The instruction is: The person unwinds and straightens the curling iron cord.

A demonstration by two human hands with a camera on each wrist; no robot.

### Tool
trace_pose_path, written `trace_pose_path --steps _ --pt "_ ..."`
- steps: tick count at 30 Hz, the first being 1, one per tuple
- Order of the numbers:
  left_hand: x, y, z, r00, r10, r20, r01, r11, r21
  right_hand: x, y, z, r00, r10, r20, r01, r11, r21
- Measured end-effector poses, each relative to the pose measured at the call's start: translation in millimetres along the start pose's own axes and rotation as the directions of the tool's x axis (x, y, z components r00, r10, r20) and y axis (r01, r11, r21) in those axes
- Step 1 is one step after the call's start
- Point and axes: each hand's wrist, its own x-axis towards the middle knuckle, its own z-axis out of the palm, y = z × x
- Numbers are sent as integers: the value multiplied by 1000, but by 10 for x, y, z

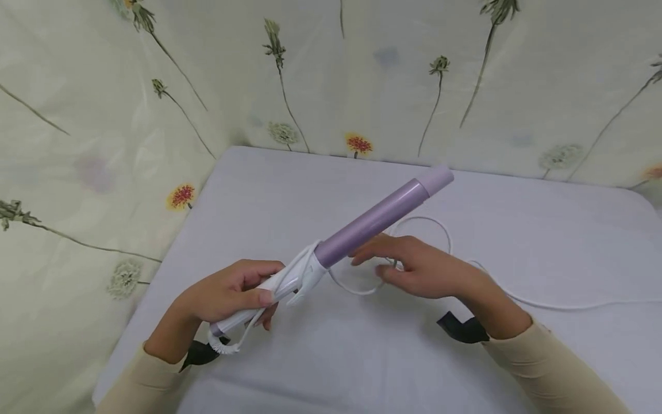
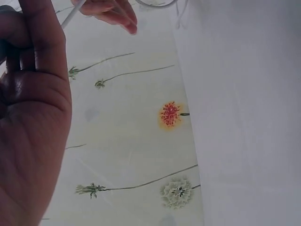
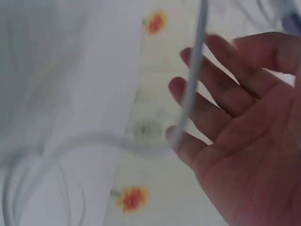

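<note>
A curling iron (image 1: 374,221) with a shiny purple barrel, paler tip and white handle is held slantwise above the table, tip toward the back right. My left hand (image 1: 227,290) grips its handle, thumb on top. White cord (image 1: 297,267) is wrapped around the handle near the barrel. Beside the barrel, my right hand (image 1: 431,269) has its fingers loosely spread. In the right wrist view, the power cord (image 3: 192,89) passes across the fingertips of that hand (image 3: 254,136); whether it touches them I cannot tell. The left wrist view shows only part of the left hand (image 2: 33,122).
A white-covered table (image 1: 331,368) lies beneath both hands. Loops of cord (image 1: 449,236) hang or lie behind the right hand, and one length runs off to the right edge. Flower-printed sheeting (image 1: 320,75) stands behind and to the left.
</note>
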Motion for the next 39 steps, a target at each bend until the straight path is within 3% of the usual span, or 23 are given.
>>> trace_pose_path --steps 3,6,9,10,16,23,27,29,32,36,39 --pt "-28 26 -18 1000 9 -2 -9 1000 -4 169 -136 198 995 -93 31 86 983 164" --pt "-24 36 -6 1000 9 13 -9 1000 -8 306 -159 333 980 -172 98 127 926 355" --pt "-31 23 16 999 8 45 -8 1000 -12 401 -80 303 973 -200 119 123 876 466" --pt "-33 9 25 998 1 60 0 1000 -14 429 -49 250 977 -181 109 109 873 476" --pt "-25 -86 86 986 -115 122 111 993 38 512 12 -325 999 -47 20 35 912 408" --pt "-44 -144 17 984 -159 75 151 984 93 258 -106 -876 986 -114 125 82 969 234" --pt "-35 -191 -42 983 -185 -4 184 973 139 5 -316 -929 987 -152 53 146 983 114" --pt "-32 -225 -76 980 -181 -81 191 971 144 -117 -418 -861 978 -207 -6 207 975 82" --pt "-34 -254 -134 969 -143 -200 168 979 115 -241 -516 -662 968 -250 -22 251 964 86" --pt "-46 -211 -185 943 -83 -322 125 986 109 -299 -494 -310 977 -205 52 194 967 166" --pt "-41 -164 -181 922 -68 -381 139 977 162 -324 -438 -113 982 -177 61 160 962 221"
